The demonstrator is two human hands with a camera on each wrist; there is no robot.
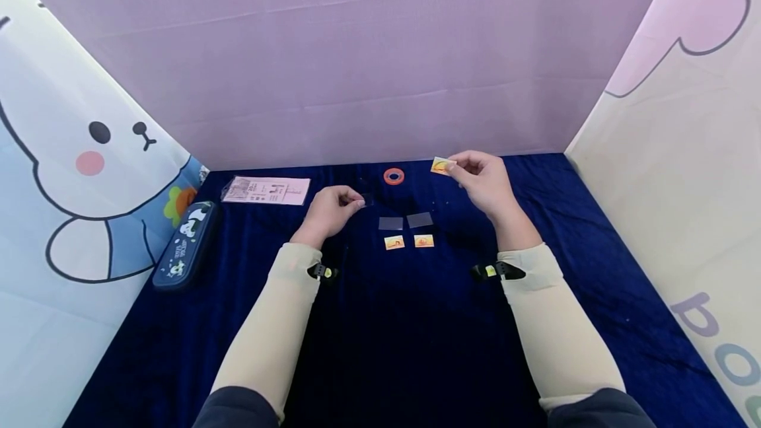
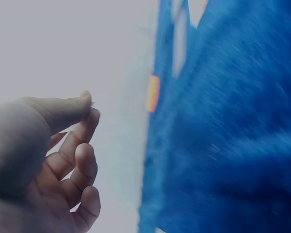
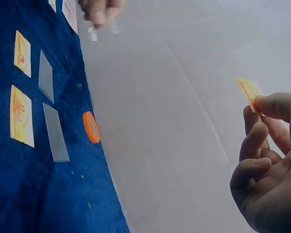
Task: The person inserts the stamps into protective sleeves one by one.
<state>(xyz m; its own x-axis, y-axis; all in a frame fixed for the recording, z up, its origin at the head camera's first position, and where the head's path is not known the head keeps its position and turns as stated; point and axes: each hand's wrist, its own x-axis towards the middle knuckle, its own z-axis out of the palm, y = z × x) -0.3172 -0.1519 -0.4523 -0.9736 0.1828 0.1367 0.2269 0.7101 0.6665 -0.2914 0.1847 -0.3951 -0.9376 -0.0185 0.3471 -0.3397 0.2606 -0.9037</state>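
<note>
Between thumb and fingers my right hand (image 1: 484,183) pinches a stamp-sized yellow card (image 1: 440,166) with an orange picture, raised near the back wall. My left hand (image 1: 333,210) has thumb and forefinger pinched on a small clear plastic piece (image 1: 367,200), which shows faintly beside the fingertips. Two matching yellow cards (image 1: 394,242) (image 1: 424,241) lie side by side on the blue cloth between the hands. Just behind them are two clear plastic rectangles (image 1: 390,223) (image 1: 419,219). In the left wrist view the left hand's other fingers are loosely bent.
An orange ring (image 1: 394,176), like a tape roll, lies near the cloth's back edge. Pink printed slips (image 1: 267,191) lie at the back left, with a dark blue panda-pattern case (image 1: 185,245) in front. Fabric walls (image 1: 380,58) enclose the back and both sides.
</note>
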